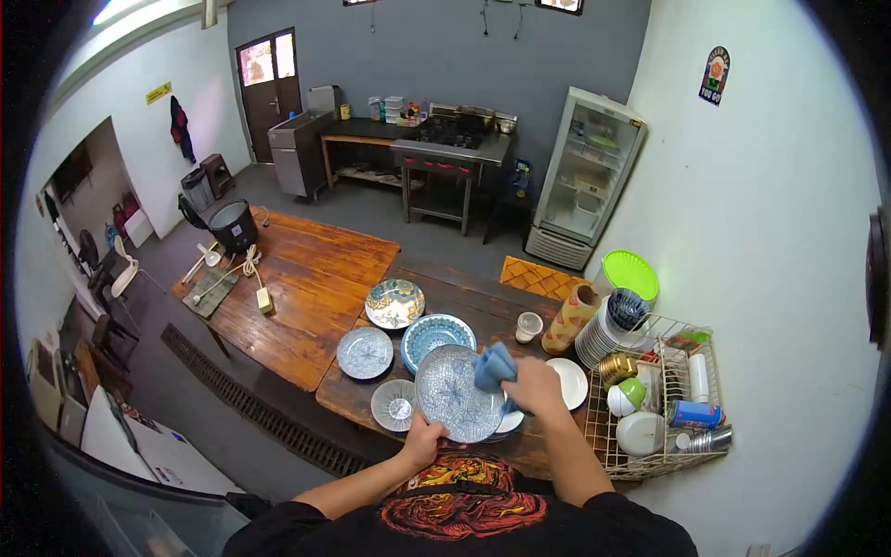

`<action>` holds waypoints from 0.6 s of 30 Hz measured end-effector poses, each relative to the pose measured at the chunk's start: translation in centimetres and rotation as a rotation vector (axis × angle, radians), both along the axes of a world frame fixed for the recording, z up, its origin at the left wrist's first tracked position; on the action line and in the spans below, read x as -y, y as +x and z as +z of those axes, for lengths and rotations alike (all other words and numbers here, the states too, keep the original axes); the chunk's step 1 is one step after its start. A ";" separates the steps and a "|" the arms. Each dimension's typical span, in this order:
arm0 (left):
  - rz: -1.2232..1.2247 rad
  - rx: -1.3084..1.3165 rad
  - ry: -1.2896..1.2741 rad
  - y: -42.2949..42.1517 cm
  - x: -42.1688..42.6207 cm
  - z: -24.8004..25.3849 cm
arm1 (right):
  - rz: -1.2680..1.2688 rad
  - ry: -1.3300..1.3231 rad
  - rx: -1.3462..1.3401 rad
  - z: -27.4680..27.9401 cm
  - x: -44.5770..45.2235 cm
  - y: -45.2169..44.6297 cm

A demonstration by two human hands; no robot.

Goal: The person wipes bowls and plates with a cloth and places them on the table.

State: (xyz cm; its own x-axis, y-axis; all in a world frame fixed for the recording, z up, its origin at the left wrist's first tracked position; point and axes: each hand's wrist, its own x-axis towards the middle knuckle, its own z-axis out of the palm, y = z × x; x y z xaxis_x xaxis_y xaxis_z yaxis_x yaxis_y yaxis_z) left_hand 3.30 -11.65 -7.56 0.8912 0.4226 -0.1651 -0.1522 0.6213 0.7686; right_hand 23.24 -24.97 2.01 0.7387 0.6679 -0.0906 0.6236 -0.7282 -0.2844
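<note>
My left hand [425, 440] grips the lower edge of a blue-and-white patterned plate [455, 395], held tilted above the table. A blue cloth [495, 366] is bunched in my right hand [538, 388], at the plate's upper right side. Beyond the plate lies a blue patterned bowl [438, 336], partly covered by it. A smaller blue-and-white plate [365, 353] and a clear glass bowl [393, 406] are to the left. A colourful floral plate [394, 304] sits farther back. White plates [569, 382] show beside and beneath my right forearm, partly hidden.
A wire dish rack [657, 446] with cups, a can and bowls stands at the right. Near it are stacked plates [599, 339], a patterned roll [568, 323] and a small clear cup [529, 326]. A black rice cooker [232, 227] stands on the left wooden table [325, 288].
</note>
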 end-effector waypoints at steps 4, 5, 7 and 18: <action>-0.081 0.016 0.177 0.4 -0.7 -2.7 | 0.033 0.345 0.213 -2.4 -2.5 -1.3; -0.106 0.022 0.235 0.3 -0.8 -3.4 | 0.100 0.420 0.252 -3.1 -3.1 -1.8; -0.088 0.002 0.146 -0.1 -0.9 -2.8 | 0.273 0.360 0.329 -3.4 -4.1 -3.8; 0.009 -0.041 -0.195 -1.0 -1.7 -0.6 | 0.319 0.363 -0.568 -2.8 0.8 -3.2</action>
